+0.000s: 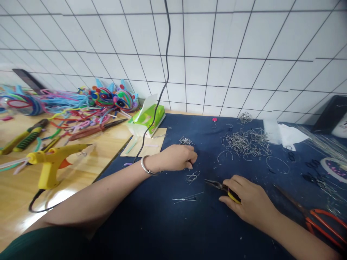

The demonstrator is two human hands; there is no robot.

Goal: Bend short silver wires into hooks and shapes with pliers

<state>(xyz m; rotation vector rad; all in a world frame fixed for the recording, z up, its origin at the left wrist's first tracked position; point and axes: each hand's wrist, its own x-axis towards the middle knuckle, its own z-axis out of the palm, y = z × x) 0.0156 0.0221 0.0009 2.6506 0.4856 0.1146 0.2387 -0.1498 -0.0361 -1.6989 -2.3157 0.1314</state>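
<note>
My left hand [176, 157], a silver bangle [146, 167] on its wrist, rests on the dark blue mat [162, 224] with fingers curled closed; what they pinch is hidden. Just below its fingertips lies a small cluster of bent wire hooks [192, 177]. My right hand [248, 202] lies over the yellow handles of needle-nose pliers [217, 185], whose tip points left toward the hooks. Straight wire pieces [187, 198] lie on the mat in front of the pliers.
A big heap of bent wire pieces [248, 141] sits further back, a smaller one [186, 141] behind my left hand. A yellow glue gun [52, 160], pliers [23, 137], pipe cleaners [65, 104] and tissue pack [148, 119] lie left. Orange-handled scissors [322, 222] lie right.
</note>
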